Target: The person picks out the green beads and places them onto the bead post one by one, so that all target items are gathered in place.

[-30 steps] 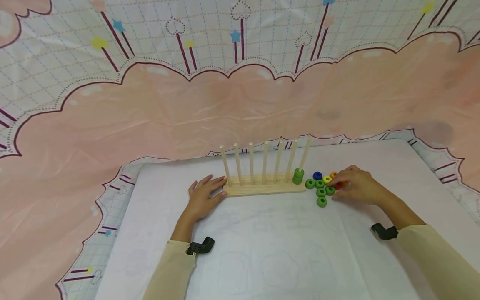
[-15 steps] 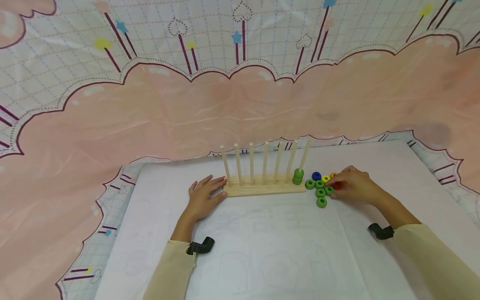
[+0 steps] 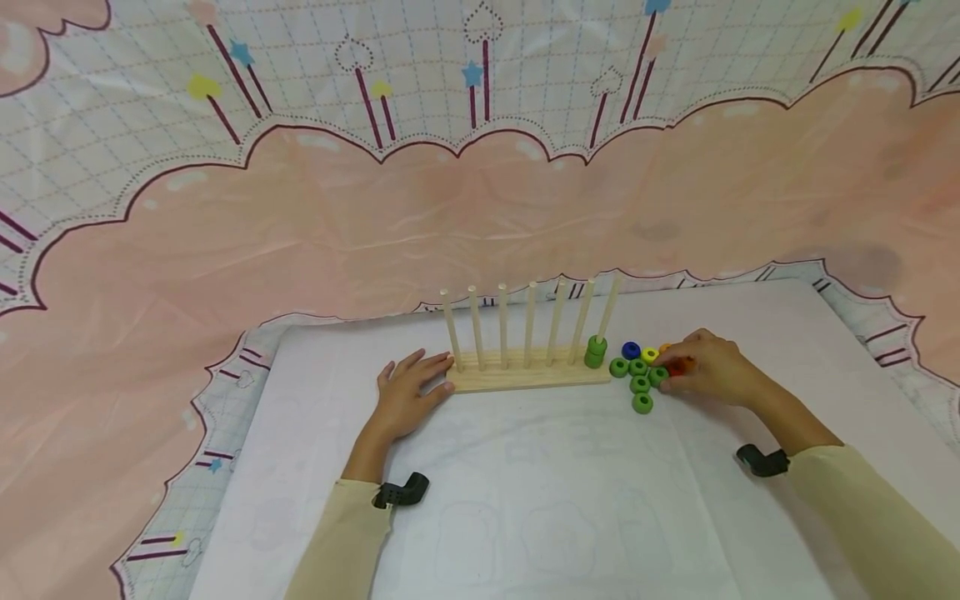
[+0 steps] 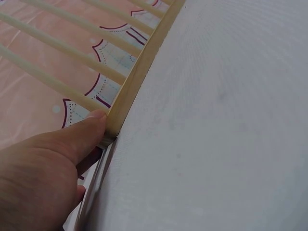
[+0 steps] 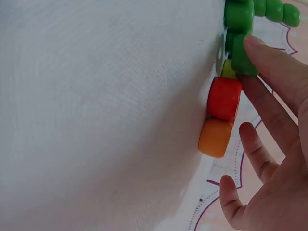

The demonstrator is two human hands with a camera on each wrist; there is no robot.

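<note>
My left hand grips the left end of a wooden peg stand, its thumb at the front corner in the left wrist view. Several upright pegs rise from the base. Two green beads are stacked on the rightmost peg. Right of the stand, my right hand pinches a green bead between thumb and a finger. In the right wrist view that bead sits slightly raised off the table, beside a red bead and an orange bead. My other right fingers are loosely bent.
Several loose green beads lie between the stand and my right hand. A blue bead and a yellow bead lie behind them. A white sheet covers the table; a patterned cloth hangs behind.
My right hand has shifted slightly left, closed on a green bead and raised it a little. The blue and yellow beads have slid slightly left. My left hand has stayed in place.
</note>
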